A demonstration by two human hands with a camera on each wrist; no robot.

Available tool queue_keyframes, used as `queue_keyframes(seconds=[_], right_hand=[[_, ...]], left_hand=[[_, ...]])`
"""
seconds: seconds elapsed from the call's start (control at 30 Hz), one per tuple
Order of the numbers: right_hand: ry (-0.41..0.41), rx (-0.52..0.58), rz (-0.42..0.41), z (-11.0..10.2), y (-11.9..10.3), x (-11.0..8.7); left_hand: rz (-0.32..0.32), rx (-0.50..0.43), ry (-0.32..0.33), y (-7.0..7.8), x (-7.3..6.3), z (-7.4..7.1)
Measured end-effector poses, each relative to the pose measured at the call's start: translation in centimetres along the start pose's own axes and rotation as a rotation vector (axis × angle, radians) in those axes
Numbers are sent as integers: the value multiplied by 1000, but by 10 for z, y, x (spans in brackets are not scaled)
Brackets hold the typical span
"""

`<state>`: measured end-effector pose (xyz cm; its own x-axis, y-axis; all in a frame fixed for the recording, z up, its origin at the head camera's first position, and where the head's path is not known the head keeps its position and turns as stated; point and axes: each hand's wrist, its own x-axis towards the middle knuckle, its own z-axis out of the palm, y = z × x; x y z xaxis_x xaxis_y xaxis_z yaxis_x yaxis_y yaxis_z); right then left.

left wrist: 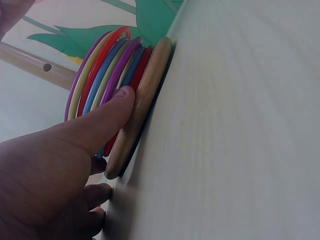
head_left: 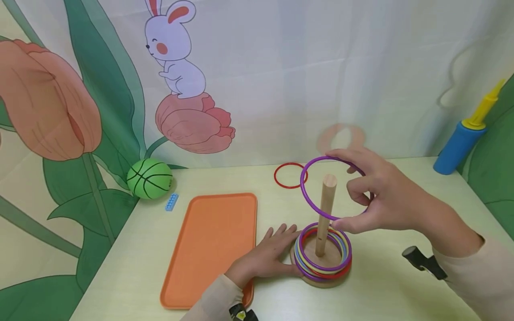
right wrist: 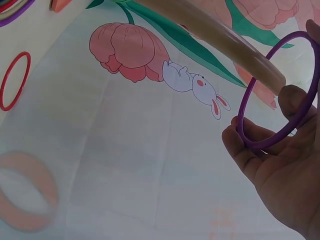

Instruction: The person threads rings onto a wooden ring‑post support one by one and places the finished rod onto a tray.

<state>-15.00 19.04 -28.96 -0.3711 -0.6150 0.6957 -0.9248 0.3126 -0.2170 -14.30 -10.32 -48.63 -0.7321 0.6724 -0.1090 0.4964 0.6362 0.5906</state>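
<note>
My right hand (head_left: 379, 196) grips a thin purple ring (right wrist: 242, 107) at its edge, fingers and thumb spread along the rim. The ring is raised and tilted at the top of a wooden peg (head_left: 327, 191), whose tip shows inside the ring's opening in the head and right wrist views. Around the peg's foot lies a stack of colored rings (head_left: 345, 258), in purple, yellow, red and blue, on a round wooden base (left wrist: 157, 70). My left hand (head_left: 271, 256) rests at the stack's left side with fingers extended, its thumb against the lower rings and base.
A red ring (head_left: 275, 178) lies on the table behind the peg. On the left are an orange tray (head_left: 213, 245), a green ball (head_left: 150, 179) and a small blue brick (head_left: 171, 202). A blue and yellow pump (head_left: 459, 147) stands at the back right, before a printed curtain (head_left: 273, 80).
</note>
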Motion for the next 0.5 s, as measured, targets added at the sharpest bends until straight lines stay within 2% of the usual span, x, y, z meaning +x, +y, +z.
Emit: queue_keyframes(seconds=[0.13, 0.37, 0.5], right_hand=[[-7, 3, 4, 2, -1, -6], [-113, 2, 97, 6, -8, -16], [-129, 2, 107, 10, -10, -22]], left_hand=[[5, 1, 1, 1, 0, -1], [-6, 2, -1, -2, 0, 0], [-8, -3, -2, -2, 0, 1]])
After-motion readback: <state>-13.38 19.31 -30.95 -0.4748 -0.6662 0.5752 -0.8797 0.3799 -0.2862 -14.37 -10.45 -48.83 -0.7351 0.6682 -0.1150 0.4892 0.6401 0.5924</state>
